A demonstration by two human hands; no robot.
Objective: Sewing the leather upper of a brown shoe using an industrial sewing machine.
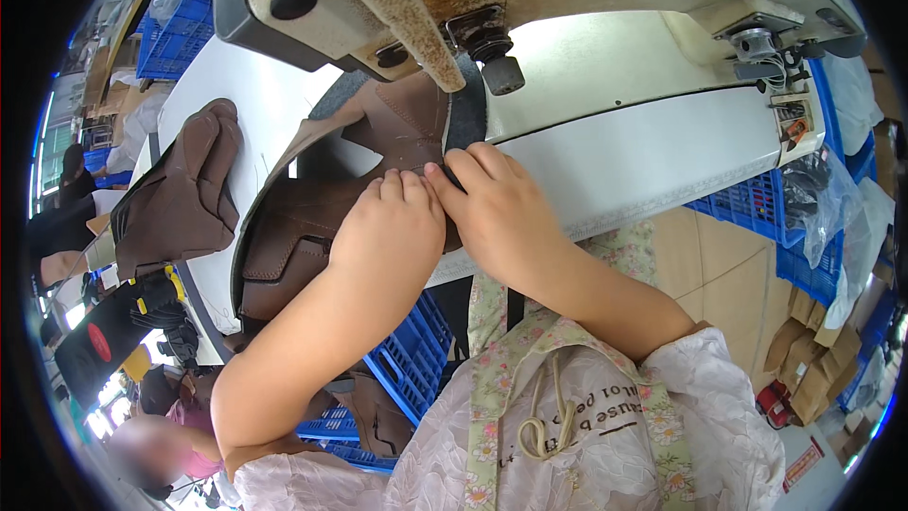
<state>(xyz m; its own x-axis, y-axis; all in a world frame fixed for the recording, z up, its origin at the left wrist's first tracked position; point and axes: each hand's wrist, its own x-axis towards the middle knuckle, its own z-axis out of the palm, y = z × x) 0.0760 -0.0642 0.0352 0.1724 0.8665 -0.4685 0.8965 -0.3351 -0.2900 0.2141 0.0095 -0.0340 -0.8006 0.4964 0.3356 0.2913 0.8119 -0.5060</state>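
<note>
A brown leather boot upper (284, 227), stitched and cut with an opening, lies across the white sewing machine table, its far part under the machine head. My left hand (392, 227) rests on it with fingers curled over the leather. Close beside it, my right hand (497, 208) pinches the upper's right edge, where a dark strip shows at the fingers. The fingertips of the two hands nearly meet. Above them hangs the worn sewing machine head (378, 9); its needle area is hidden from me.
Several brown leather pieces (184, 189) lie stacked at the table's left. Below stands a blue crate (416, 350) with brown leather pieces. More blue crates (747, 203) and cardboard boxes (809, 360) are at right. Another person (194, 426) sits at lower left.
</note>
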